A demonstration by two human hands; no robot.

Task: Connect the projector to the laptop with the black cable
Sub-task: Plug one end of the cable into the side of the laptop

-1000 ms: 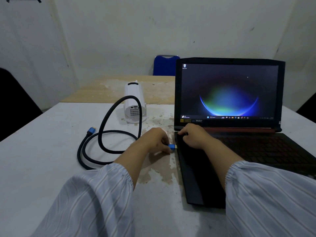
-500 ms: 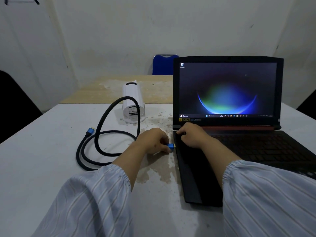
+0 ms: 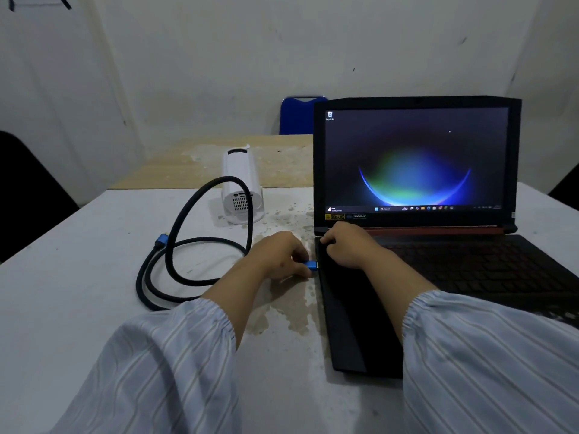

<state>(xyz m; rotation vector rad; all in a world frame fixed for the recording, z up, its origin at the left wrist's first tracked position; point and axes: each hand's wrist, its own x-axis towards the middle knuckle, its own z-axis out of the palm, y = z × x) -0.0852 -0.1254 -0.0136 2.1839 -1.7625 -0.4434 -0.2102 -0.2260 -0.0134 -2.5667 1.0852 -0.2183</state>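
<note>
An open black laptop (image 3: 438, 277) with its screen lit stands on the right of the white table (image 3: 78, 292). My left hand (image 3: 279, 255) pinches the blue plug (image 3: 311, 265) of the black cable (image 3: 175, 220) against the laptop's left edge. My right hand (image 3: 347, 245) rests curled on the laptop's back left corner, holding it down. The cable loops on the table to the left, and its other blue plug (image 3: 161, 241) lies free there. A small white projector (image 3: 241, 189) stands behind the loop, its vented back facing me.
A bare wooden table (image 3: 188, 164) adjoins the white one at the back. A blue chair back (image 3: 297, 115) shows behind the laptop lid. Dark shapes (image 3: 28, 198) stand at the far left and right edges. Stains mark the white table near the laptop.
The plug's metal tip, visible a second ago, is now hidden at the laptop's left edge. My hands have hardly moved. The cable loop has shifted slightly.
</note>
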